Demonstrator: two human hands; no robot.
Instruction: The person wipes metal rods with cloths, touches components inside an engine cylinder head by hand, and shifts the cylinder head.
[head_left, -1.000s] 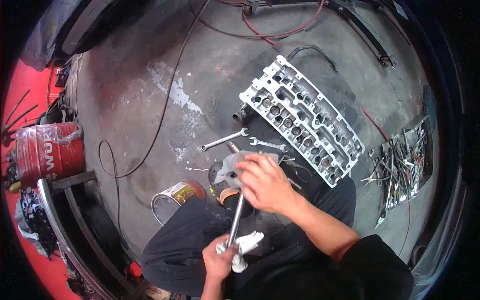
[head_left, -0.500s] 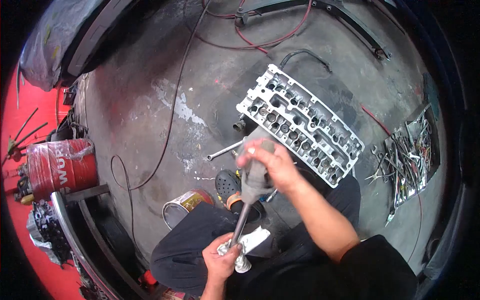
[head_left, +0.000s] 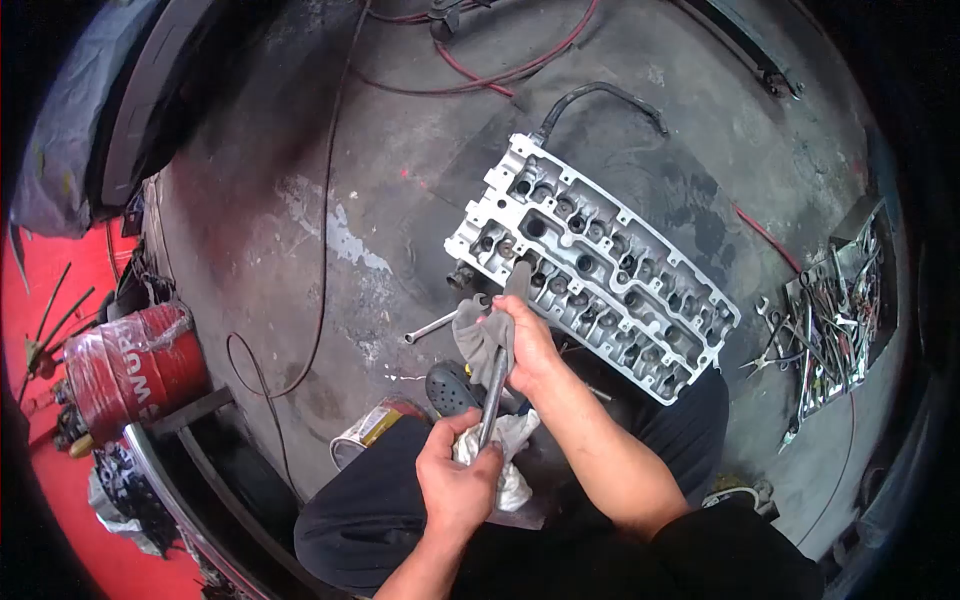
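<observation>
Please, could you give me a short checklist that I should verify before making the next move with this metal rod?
1. Left grip secure: ok; closed on the metal rod near its lower end, beside the white cloth.
2. Right grip placed: ok; holds the grey cloth on the rod's upper part.
3. Rod wiped clean: cannot tell; cloth and fingers cover much.
4. Grey cloth clear of the cylinder head: cannot tell; they overlap in view.
5. Wrench out of hand: ok; on the floor.
6. Pile of tools sorted: not ok; jumbled.
</observation>
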